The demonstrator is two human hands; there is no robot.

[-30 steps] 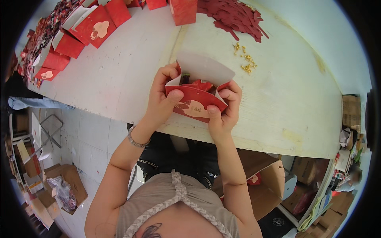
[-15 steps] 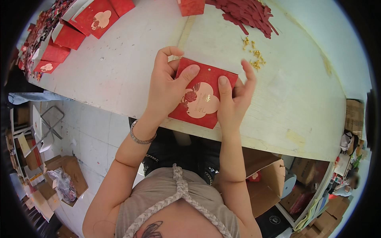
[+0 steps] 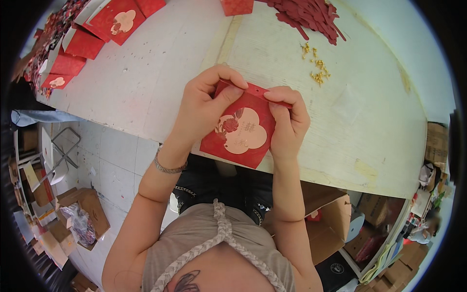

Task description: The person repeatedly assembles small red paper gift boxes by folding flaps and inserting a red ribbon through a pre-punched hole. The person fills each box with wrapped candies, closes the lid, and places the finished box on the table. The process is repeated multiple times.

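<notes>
Both my hands grip a flat red paper bag (image 3: 245,131) over the table's near edge. It carries a pale flower-shaped panel with a darker rose at its left side, and a small hole shows near the top edge. My left hand (image 3: 204,100) pinches the upper left corner, thumb on the front and fingers curled over the top. At the upper right corner, my right hand (image 3: 290,119) pinches in the same way. Between the hands, the top edge is bent over toward me as a narrow fold.
Small gold fasteners (image 3: 318,65) lie beyond my right hand, near a heap of dark red cut strips (image 3: 309,18). Several red bags (image 3: 119,24) stand at the far left, and another red bag (image 3: 237,7) at the back. Beneath the table is an open cardboard box (image 3: 328,224).
My fingers have curled over the bag's top edge, which is now bent over toward me. The bag has come slightly nearer to me.
</notes>
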